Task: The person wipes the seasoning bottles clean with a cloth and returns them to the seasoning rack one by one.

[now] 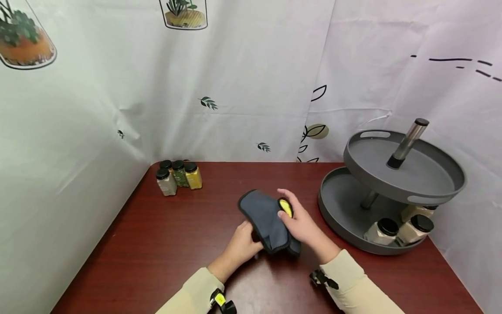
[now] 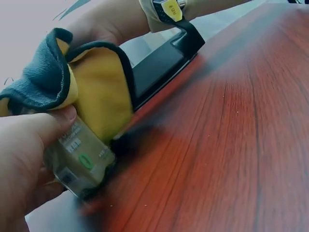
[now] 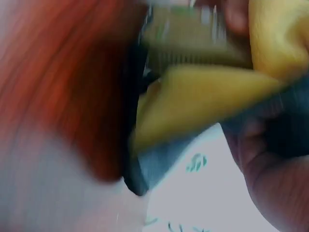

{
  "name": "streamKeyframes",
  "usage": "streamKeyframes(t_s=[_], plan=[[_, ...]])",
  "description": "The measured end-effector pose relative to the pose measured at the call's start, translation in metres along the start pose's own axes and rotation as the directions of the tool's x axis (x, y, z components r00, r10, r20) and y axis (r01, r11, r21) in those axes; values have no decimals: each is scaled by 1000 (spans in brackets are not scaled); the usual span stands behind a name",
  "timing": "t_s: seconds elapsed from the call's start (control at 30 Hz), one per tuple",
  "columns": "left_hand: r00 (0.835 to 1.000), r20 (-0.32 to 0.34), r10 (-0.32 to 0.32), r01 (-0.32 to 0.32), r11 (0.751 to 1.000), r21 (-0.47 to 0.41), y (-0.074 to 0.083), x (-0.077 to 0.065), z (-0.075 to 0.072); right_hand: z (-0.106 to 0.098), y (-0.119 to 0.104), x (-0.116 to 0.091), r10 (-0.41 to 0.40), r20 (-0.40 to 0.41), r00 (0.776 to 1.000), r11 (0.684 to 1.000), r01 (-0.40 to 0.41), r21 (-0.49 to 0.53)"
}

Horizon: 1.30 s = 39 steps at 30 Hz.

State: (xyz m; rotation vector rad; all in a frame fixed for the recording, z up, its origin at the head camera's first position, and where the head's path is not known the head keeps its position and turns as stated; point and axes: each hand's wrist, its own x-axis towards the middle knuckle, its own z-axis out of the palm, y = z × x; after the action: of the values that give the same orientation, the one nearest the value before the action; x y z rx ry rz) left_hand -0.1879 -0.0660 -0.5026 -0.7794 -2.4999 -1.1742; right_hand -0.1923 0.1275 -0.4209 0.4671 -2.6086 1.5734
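While pale sleeves [image 1: 349, 274], each w/ a blk wrist device [image 1: 228, 306] strapped on, are seen nearest, both hands are held close together over the middle of the table [image 1: 188, 235]. By the L hand [image 1: 244, 243] a small see-through jar [image 2: 82, 162] w/ printed label & green oval mark is gripped, thumb & fingers closed round its sides; it's tilted, & whether the table is touched can't be told. By the R hand [image 1: 302, 224] a cloth [image 1: 266, 220], grey one side, yellow the other, blk-edged, is gripped btwn thumb & curved fingers, w/ a yellow fold shown there; it's draped against the jar, which is mostly hidden in the head view. The R wrist view is badly blurred.

Further off, R side, a 2-tier grey tray [image 1: 345, 200] is set on the table; on its lower tier 3 blk-capped jars [image 1: 381, 230] are grouped at the R, one partly hidden by the upper tier. Toward the far L corner, 4 blk-lidded jars [image 1: 194, 175] are clustered, incl. a yellow, a green & a whitish one. Farthest back, white fabric [image 1: 251, 78] printed w/ leaves & plants is hung.
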Motion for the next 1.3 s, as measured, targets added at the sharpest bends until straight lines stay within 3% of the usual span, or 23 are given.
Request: streamKeyframes(t_s=[0.07, 0.13, 0.23, 0.3, 0.4, 0.47, 0.6, 0.7, 0.83, 0.9, 1.07, 1.2, 1.3], plan=[[1000, 16, -23, 22, 999, 24, 2, -1, -5, -11, -6, -4, 43, -1, 999, 997, -43, 57], [1000, 8, 21, -22, 1000, 21, 5, 1, -12, -21, -6, -7, 114, -1, 993, 988, -113, 106], [986, -32, 164, -163, 986, 40, 12, 8, -25, -28, 3, -11, 150, 20, 989, 974, -151, 170], [964, -25, 263, -261, 963, 70, 16, 14, -33, -28, 11, -13, 105, 63, 992, 981, -114, 157], [943, 43, 329, -332, 934, 129, 23, 22, -41, -19, 20, -15, 16, 171, 985, 1000, -17, 6], [937, 90, 338, -348, 925, 152, 27, 24, -45, -9, 24, -15, -1, 225, 974, 985, 39, -167], [936, 139, 325, -346, 921, 176, 32, 28, -47, 10, 25, -12, 62, 283, 957, 865, 90, -494], [933, 146, 330, -353, 919, 175, 32, 29, -47, 15, 23, -8, 77, 257, 963, 810, 90, -579], [927, 153, 343, -366, 917, 162, 31, 32, -47, 8, 19, -3, 41, 116, 992, 865, 23, -501], [925, 163, 342, -367, 916, 162, 32, 33, -46, 5, 21, -3, 29, 82, 996, 878, 13, -479], [927, 197, 320, -358, 911, 204, 38, 33, -48, 9, 29, -9, 38, 198, 979, 856, 70, -511], [923, 201, 329, -371, 900, 229, 39, 33, -47, 1, 22, -9, 73, 169, 983, 898, 9, -440], [920, 193, 341, -382, 891, 246, 41, 32, -46, 1, 19, -9, 92, 174, 981, 904, -9, -428]])
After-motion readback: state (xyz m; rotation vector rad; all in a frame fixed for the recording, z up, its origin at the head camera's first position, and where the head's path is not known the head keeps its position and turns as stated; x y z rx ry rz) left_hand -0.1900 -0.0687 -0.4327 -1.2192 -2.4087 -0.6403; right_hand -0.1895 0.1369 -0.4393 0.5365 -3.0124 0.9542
